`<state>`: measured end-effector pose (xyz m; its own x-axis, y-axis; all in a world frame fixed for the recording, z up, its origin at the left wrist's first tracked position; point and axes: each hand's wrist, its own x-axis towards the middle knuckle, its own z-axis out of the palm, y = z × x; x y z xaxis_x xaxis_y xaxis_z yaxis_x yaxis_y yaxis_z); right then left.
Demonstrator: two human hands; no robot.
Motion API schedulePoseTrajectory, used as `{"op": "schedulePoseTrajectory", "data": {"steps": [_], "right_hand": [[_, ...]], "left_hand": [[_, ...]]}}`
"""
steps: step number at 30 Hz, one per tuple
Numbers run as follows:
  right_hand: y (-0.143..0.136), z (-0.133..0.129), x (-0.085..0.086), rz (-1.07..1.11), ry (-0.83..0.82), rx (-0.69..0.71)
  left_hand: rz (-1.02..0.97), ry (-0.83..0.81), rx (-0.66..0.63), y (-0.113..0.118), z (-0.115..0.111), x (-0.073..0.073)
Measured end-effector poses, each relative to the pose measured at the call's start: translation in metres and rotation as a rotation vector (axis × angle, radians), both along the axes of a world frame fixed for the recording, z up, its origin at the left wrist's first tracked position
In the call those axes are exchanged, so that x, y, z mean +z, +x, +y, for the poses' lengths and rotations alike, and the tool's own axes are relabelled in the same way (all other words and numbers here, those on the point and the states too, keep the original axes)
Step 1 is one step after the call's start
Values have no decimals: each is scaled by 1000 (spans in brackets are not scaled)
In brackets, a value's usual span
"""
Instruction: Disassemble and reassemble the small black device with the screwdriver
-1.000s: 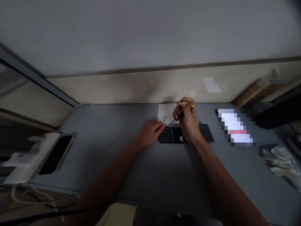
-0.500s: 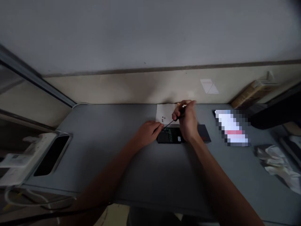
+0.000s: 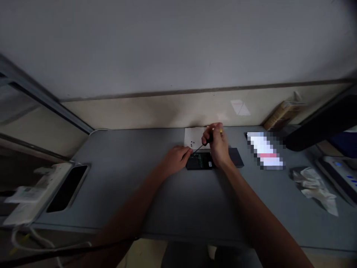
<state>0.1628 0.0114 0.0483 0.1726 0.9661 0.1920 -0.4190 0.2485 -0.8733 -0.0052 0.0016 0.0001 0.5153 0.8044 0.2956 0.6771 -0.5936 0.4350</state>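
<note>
An opened phone [image 3: 208,162] with its green circuit board showing lies on the desk, its left end toward my left hand. My left hand [image 3: 176,159] is closed at the phone's upper left corner, thumb and fingers pressed together there. A screwdriver [image 3: 199,148] with a dark handle is gripped in my right hand [image 3: 219,146]. It slants down to the left, and its tip meets the board close to my left fingertips. Whether the tip sits in a screw is too small to see. Several tiny dark screws [image 3: 192,143] lie on white paper [image 3: 197,134] behind the phone.
A dark flat box [image 3: 235,157] lies right of the phone. Farther right are a lit phone with a blurred screen [image 3: 264,150], crumpled tissue [image 3: 314,186] and a leaning book [image 3: 283,114]. On the left, another phone [image 3: 67,189] lies beside a white power strip [image 3: 39,193].
The view has shifted a little, with things at the right now farther left. My right hand has turned slightly around the screwdriver, showing its yellow end. The left hand keeps its place at the phone.
</note>
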Motion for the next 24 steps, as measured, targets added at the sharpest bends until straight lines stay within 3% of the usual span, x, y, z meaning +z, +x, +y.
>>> {"op": "schedulePoseTrajectory", "data": {"steps": [4,7,13,18,21,24], "right_hand": [[3,-4,7,108,-67,128],[7,-5,6,118,-78,134],[-1,-6,1,-145,13,-47],[9,-24,31,-336,259,-137],[39,-41,50,-650,336,-158],[77,-52,49,-1179,290,71]], "left_hand": [[-24,16,-3,1,0,1],[-39,26,-14,1,0,2],[-9,71,-47,0,0,8],[75,42,-62,-2,-6,21],[60,-21,-49,-4,-13,31],[53,-147,-92,-9,-19,40]]}}
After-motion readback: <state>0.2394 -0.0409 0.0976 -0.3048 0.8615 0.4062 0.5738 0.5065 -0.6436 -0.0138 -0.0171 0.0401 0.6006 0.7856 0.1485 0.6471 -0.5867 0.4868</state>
